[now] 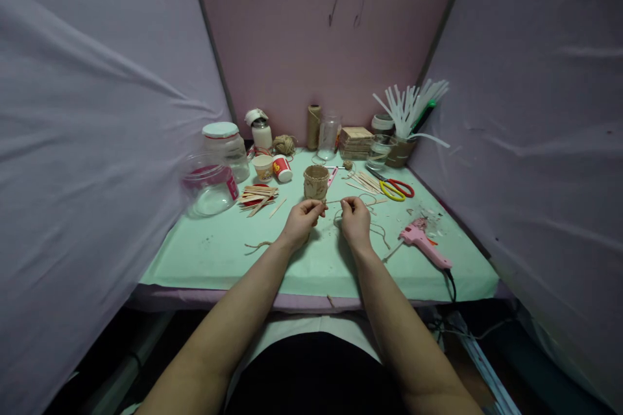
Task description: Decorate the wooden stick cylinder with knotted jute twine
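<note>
My left hand (pixel 302 222) pinches one part of a thin length of twine (pixel 333 201). The fingers of my right hand (pixel 355 220) are closed on the same twine, and the stretch between the two hands looks taut. From the right hand a loose tail of twine (pixel 379 228) curls over the table. Just beyond my hands a small twine-wrapped cup (pixel 316 182) stands upright. A short loose piece of twine (pixel 257 246) lies left of my left wrist.
A pink glue gun (pixel 424 243) lies at right, its cord over the edge. Scissors (pixel 396 189) and wooden sticks (pixel 366 182) are behind it. More sticks (pixel 257 198), paper cups (pixel 282 168) and jars (pixel 209 191) stand left. A twine spool (pixel 314 128) and glue sticks (pixel 406 110) stand behind.
</note>
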`<state>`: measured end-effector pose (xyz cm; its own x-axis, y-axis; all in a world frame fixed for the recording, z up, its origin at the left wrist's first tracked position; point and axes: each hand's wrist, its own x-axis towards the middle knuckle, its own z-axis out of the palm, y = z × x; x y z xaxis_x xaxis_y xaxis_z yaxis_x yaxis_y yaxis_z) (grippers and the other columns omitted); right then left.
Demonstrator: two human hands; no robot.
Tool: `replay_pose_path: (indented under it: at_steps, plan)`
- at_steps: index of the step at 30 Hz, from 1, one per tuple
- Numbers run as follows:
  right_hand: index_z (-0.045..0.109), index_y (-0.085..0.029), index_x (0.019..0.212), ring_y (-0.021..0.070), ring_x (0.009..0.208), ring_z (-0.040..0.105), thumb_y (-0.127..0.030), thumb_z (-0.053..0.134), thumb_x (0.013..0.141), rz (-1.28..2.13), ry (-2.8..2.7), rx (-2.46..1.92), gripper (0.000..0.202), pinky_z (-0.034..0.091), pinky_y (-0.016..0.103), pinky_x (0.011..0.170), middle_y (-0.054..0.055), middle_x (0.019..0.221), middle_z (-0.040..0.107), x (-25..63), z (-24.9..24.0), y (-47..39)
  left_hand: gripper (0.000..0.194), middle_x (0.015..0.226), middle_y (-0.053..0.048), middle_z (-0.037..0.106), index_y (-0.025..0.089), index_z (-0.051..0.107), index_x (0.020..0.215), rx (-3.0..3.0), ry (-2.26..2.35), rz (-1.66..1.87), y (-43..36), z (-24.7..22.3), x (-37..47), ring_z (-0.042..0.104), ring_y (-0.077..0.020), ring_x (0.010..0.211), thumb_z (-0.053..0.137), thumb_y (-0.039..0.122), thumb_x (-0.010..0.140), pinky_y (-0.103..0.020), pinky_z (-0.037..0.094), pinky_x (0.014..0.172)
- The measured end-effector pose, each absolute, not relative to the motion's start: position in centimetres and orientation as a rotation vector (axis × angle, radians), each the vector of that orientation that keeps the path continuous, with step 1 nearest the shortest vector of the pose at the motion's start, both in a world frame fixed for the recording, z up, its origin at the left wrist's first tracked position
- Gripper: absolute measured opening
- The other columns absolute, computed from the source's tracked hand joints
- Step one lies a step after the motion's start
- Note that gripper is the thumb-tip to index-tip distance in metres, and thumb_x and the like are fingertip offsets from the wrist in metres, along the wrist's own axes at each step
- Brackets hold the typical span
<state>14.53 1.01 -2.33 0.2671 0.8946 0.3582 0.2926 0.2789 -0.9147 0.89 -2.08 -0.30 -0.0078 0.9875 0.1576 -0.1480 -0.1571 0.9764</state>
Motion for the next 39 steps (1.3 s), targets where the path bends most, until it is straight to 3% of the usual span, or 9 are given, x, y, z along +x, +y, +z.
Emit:
replay_pose_path:
  at_steps: [3,6,9,12,24,30,39]
  plan:
    - [0.054,-0.02,0.073,0.0197,0.073,0.053,-0.031,0.049,0.077,0.595,-1.279,-1.293,0.013,0.042,0.035,0.073,0.004,0.073,0.059,14.6,-2.6,1.2,0.035,0.064,0.001,0.056,0.014,0.063,0.078,1.2,0.988,1.406,-1.9,-0.5,0.8,0.036,-0.0049,0.048,0.068,0.048,0.07,-0.021,0.026,0.047]
    - [0.057,-0.019,0.082,0.0209,0.082,0.053,-0.027,0.052,0.077,0.498,-1.32,-1.289,0.011,0.043,0.036,0.076,0.007,0.088,0.057,14.4,-2.4,0.9,0.032,0.065,0.001,0.057,0.014,0.064,0.078,1.241,1.04,1.412,-1.8,-0.6,0.8,0.038,-0.0059,0.049,0.066,0.045,0.073,-0.021,0.028,0.047]
    - [0.057,-0.018,0.102,0.0202,0.088,0.053,-0.022,0.051,0.079,0.372,-1.409,-1.184,0.024,0.046,0.034,0.073,0.011,0.108,0.048,13.9,-1.9,0.0,0.025,0.066,0.0,0.059,0.015,0.065,0.076,1.382,1.19,1.465,-2.0,-0.6,0.7,0.049,-0.0096,0.059,0.062,0.04,0.076,-0.023,0.037,0.057]
    - [0.057,-0.021,0.109,0.0176,0.085,0.053,-0.018,0.049,0.084,0.329,-1.582,-0.999,0.027,0.048,0.032,0.07,0.01,0.113,0.045,13.4,-1.3,-0.8,0.019,0.071,-0.003,0.064,0.015,0.067,0.077,1.528,1.308,1.495,-2.3,-0.5,0.8,0.056,-0.0135,0.07,0.06,0.033,0.078,-0.025,0.043,0.069]
    - [0.063,-0.022,0.087,0.0174,0.081,0.052,-0.027,0.046,0.091,0.196,-1.753,-0.943,0.018,0.047,0.032,0.073,0.007,0.096,0.05,13.5,-0.6,-1.6,0.016,0.08,-0.006,0.07,0.015,0.07,0.081,1.606,1.39,1.488,-2.4,-0.2,0.9,0.061,-0.0156,0.075,0.058,0.026,0.078,-0.027,0.046,0.073]
    - [0.06,-0.021,0.082,0.0174,0.084,0.053,-0.025,0.05,0.087,0.447,-1.639,-0.881,0.011,0.046,0.03,0.071,0.005,0.092,0.052,13.2,-0.5,-1.4,0.02,0.075,-0.006,0.069,0.013,0.07,0.08,1.459,1.308,1.461,-2.0,-0.7,0.7,0.061,-0.0158,0.073,0.061,0.031,0.075,-0.028,0.047,0.071]
    - [0.057,-0.02,0.079,0.0129,0.061,0.048,-0.039,0.064,0.073,1.105,-1.266,-0.903,0.021,0.04,0.026,0.058,-0.002,0.067,0.054,12.9,-0.7,-0.8,0.023,0.078,-0.007,0.07,0.014,0.072,0.083,1.427,1.283,1.504,-2.0,-0.7,0.7,0.062,-0.0169,0.076,0.063,0.033,0.074,-0.029,0.047,0.074]
